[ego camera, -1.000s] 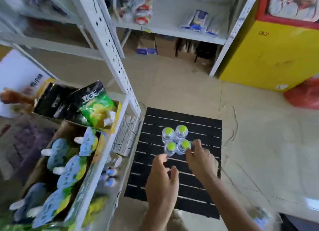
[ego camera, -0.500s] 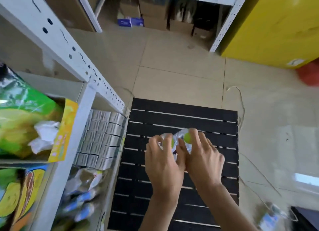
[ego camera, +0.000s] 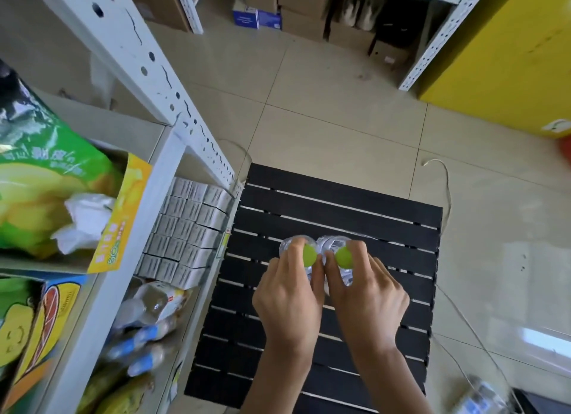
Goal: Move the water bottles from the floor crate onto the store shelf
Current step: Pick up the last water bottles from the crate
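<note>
Both hands are wrapping around clear water bottles with lime green caps, one bottle each; the left hand (ego camera: 285, 293) is gripping the left bottle (ego camera: 292, 246) with fingers curling over its cap, and the right hand (ego camera: 366, 293) is clamping the right bottle (ego camera: 332, 243) the same way; the two bottles are sitting side by side, touching, roughly in the middle of the black slatted crate (ego camera: 340, 206) on the tiled floor (ego camera: 324, 129); can't really tell if they're lifting off the slats or resting on them; the crate's left edge is sitting right beside the white metal store shelf (ego camera: 129, 45), where stacks of small grey boxes (ego camera: 185, 231) are filling the lower level, with snack bags (ego camera: 46, 178) higher up; a thin cable (ego camera: 445, 178) is trailing past the crate's far right corner.
</note>
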Demonstrator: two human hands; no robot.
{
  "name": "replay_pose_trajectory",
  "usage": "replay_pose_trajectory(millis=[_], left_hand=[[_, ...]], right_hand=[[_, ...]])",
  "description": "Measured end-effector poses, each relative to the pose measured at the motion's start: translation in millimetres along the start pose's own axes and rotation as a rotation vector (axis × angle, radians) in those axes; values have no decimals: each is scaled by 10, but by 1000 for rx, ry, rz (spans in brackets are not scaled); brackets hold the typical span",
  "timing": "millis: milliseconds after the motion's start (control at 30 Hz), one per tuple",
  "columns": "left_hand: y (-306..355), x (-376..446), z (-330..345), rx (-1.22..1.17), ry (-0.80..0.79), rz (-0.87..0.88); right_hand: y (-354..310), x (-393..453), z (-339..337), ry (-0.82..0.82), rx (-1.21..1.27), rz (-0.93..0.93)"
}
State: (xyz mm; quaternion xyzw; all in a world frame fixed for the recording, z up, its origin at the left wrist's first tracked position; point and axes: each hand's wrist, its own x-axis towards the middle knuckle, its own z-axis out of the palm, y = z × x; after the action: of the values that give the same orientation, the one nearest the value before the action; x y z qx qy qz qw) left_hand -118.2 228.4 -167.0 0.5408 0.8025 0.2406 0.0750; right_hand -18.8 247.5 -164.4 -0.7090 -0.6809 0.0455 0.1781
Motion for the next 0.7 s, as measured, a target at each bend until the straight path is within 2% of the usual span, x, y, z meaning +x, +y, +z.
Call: replay_pose_trajectory(millis=[233,467,567,700], left_hand=[[-211,182,-94,-68,-43,128],[-511,-97,-284,-85,-65,232],[-587,-298,-498,-42,-43,203],[-649,-567,-1123,-14,-31,163]], right_hand=[[62,19,9,8,-80,-87],[100,-128,-122,-99,-87,-243],[32,-214,-281,-148,-75,-360],[-221,-320,-727,-177,-53,-614]])
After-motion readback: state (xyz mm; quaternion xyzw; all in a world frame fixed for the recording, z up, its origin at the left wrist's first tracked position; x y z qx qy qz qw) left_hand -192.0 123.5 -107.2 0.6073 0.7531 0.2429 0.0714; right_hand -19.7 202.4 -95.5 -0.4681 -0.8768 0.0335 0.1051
